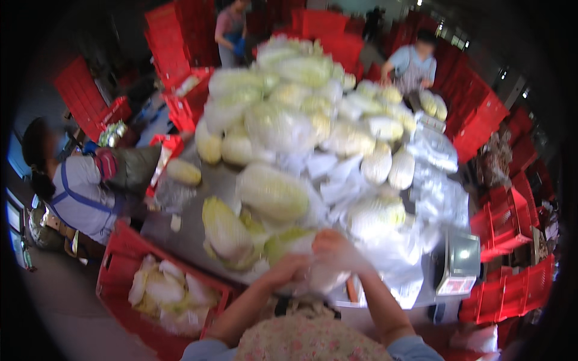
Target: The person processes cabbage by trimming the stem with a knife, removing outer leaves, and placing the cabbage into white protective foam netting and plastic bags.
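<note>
Close to my body, my left hand (289,270) grips one side of a pale napa cabbage (326,279). My right hand (337,249), blurred, lies over its top and far side. Clear plastic appears to cover this cabbage, but blur and my hands hide much of it. Just beyond my hands are loose green outer leaves (282,243). A partly trimmed napa cabbage (226,232) lies to their left. Another large cabbage (273,192) rests farther up the table, and a net-wrapped one (377,214) sits on plastic to the right.
A heap of cabbages (280,126) covers the far table. Plastic bags (438,194) and a weighing scale (460,257) line the right side. A red crate (149,250) of leaves stands at lower left. Co-workers are at left (86,189), far right (415,63) and back (230,34).
</note>
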Demonstrator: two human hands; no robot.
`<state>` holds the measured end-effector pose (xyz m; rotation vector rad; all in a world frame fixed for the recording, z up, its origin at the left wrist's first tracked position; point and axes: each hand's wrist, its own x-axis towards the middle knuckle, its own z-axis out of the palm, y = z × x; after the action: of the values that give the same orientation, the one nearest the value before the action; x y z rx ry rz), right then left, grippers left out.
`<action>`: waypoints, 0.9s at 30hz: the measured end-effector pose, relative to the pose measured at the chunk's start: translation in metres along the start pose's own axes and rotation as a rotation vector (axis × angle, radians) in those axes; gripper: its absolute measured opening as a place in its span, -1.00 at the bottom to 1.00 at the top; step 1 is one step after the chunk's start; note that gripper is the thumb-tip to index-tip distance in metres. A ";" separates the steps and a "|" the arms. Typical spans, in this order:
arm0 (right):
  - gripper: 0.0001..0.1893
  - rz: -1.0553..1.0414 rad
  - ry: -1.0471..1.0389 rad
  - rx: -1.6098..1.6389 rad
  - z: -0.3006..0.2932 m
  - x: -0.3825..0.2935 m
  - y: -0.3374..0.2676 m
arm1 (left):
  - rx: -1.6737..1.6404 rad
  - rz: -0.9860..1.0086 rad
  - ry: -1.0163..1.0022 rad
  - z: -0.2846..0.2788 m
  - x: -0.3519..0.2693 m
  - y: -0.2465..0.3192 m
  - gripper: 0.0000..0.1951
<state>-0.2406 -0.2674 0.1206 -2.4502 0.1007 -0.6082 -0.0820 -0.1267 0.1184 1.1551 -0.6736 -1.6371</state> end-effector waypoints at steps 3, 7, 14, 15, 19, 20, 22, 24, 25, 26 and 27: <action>-0.87 0.047 0.093 -0.105 -0.003 0.018 -0.033 | 0.317 0.141 -0.050 -0.015 0.003 0.015 -0.85; -0.89 0.423 0.121 -0.147 -0.007 -0.003 -0.028 | 0.617 0.161 -0.016 -0.009 0.011 0.013 -0.84; -0.88 0.477 0.052 0.206 -0.019 -0.022 -0.007 | 0.075 -0.074 -0.228 -0.022 0.020 -0.006 -0.80; -0.88 0.473 0.056 0.209 -0.020 -0.023 -0.002 | 0.081 -0.074 -0.226 -0.025 0.023 -0.010 -0.80; -0.85 0.742 0.041 0.608 -0.007 -0.032 0.031 | -0.381 -0.092 -0.385 -0.026 0.030 -0.019 -0.82; -0.85 0.896 0.096 0.798 -0.005 -0.031 0.034 | -0.630 -0.147 -0.519 -0.025 0.030 -0.019 -0.76; -0.84 0.979 0.241 1.001 -0.001 -0.024 0.023 | -0.722 -0.134 -0.612 -0.030 0.040 -0.030 -0.81; -0.83 1.058 0.394 1.200 0.005 -0.031 0.031 | -0.813 -0.121 -0.709 -0.035 0.039 -0.029 -0.79; -0.78 1.015 0.364 1.310 0.004 -0.054 0.047 | -0.103 0.017 -0.313 -0.032 0.035 -0.025 -0.68; -0.73 0.969 0.334 1.420 0.004 -0.073 0.059 | 0.595 0.153 0.102 -0.032 0.032 -0.024 -0.54; -0.73 0.983 0.333 1.426 0.001 -0.078 0.052 | 0.588 0.140 0.101 -0.038 0.025 -0.029 -0.54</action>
<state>-0.3065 -0.2927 0.0583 -0.7320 0.6771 -0.3647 -0.0601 -0.1356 0.0703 1.5507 -1.1890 -1.2834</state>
